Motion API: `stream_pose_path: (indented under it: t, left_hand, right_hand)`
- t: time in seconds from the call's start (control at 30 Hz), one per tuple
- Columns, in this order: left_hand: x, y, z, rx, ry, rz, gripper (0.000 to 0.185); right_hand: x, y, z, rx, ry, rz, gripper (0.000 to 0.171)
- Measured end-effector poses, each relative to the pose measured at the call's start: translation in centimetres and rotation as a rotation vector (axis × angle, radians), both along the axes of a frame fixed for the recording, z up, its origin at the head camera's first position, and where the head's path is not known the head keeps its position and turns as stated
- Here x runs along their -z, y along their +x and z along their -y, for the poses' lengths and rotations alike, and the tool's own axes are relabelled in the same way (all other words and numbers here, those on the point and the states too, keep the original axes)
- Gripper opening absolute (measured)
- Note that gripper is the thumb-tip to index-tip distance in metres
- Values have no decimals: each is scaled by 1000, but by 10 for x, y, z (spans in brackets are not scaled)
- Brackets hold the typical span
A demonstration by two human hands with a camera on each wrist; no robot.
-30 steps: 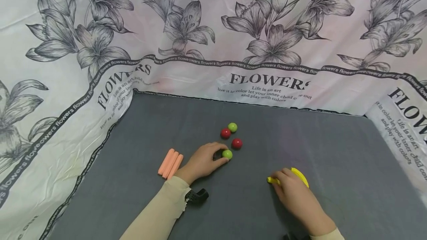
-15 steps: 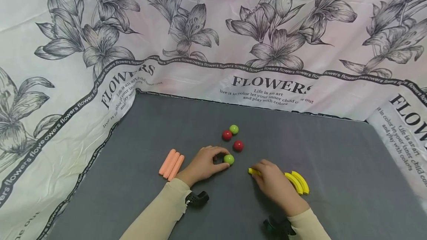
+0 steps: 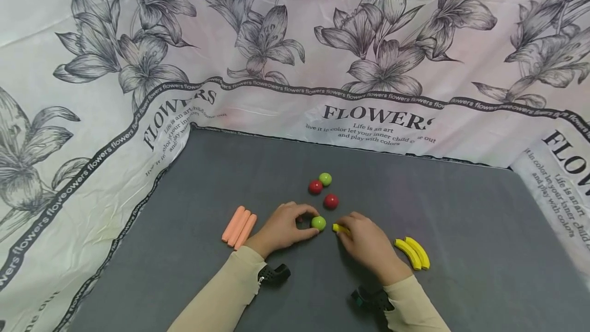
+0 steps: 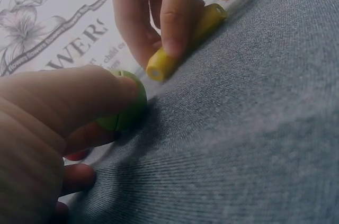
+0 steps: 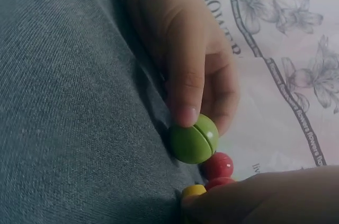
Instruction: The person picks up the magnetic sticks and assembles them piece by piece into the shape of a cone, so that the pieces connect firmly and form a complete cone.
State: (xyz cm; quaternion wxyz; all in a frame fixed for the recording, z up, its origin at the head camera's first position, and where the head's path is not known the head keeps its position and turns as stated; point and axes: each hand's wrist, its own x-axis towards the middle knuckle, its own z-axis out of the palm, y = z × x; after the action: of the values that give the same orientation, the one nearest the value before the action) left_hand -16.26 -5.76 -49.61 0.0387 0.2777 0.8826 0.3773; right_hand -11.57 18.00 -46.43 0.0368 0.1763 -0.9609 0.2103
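On the grey cloth my left hand (image 3: pixel 287 225) pinches a grooved green ball (image 3: pixel 318 223) between thumb and fingers. The right wrist view shows the thumb pressed on this green ball (image 5: pixel 189 145) beside its groove. Just to the right, my right hand (image 3: pixel 369 246) pinches a short yellow curved stick (image 3: pixel 339 228). In the left wrist view the near end of the yellow stick (image 4: pixel 159 68) points toward the ball, a small gap between them. Part of the stick is hidden by the right fingers. Two red balls (image 3: pixel 331 201) and another green ball (image 3: pixel 325 179) lie just beyond.
Several orange sticks (image 3: pixel 239 227) lie side by side left of my left hand. Two more yellow curved sticks (image 3: pixel 413 253) rest to the right of my right hand. A white flower-print sheet (image 3: pixel 258 104) borders the grey cloth (image 3: pixel 461 209) at the back and sides.
My right hand has taken one yellow curved stick from the group at the right and carried it left, close to the green ball. The left hand keeps its grip on the ball, nearly in place.
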Motion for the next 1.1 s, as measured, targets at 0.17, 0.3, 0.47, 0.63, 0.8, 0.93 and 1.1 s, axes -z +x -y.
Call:
stream_pose_path:
  t: [0.17, 0.3, 0.47, 0.63, 0.8, 0.93, 1.1]
  left_hand:
    - [-2, 1, -1, 19, -2, -21, 32]
    - [-2, 0, -2, 41, -19, -26, 32]
    - [-1, -1, -2, 51, -16, -23, 32]
    - [-3, 0, 1, 116, -3, -7, 33]
    - [-4, -1, 4, 219, 22, -17, 34]
    - [-2, -2, 2, 253, 25, -19, 33]
    - [-2, -1, 3, 238, 42, -5, 32]
  right_hand:
    - [1, 2, 0, 20, -9, -23, 17]
    - [5, 2, 2, -15, -24, -70, 20]
    - [6, 1, 4, -66, -18, -158, 21]
    - [8, 1, 4, -92, -20, -195, 21]
    - [11, 1, 6, -113, -25, -204, 21]
    - [11, 2, 3, -113, -30, -197, 21]
    - [2, 5, -6, -93, -31, -163, 21]
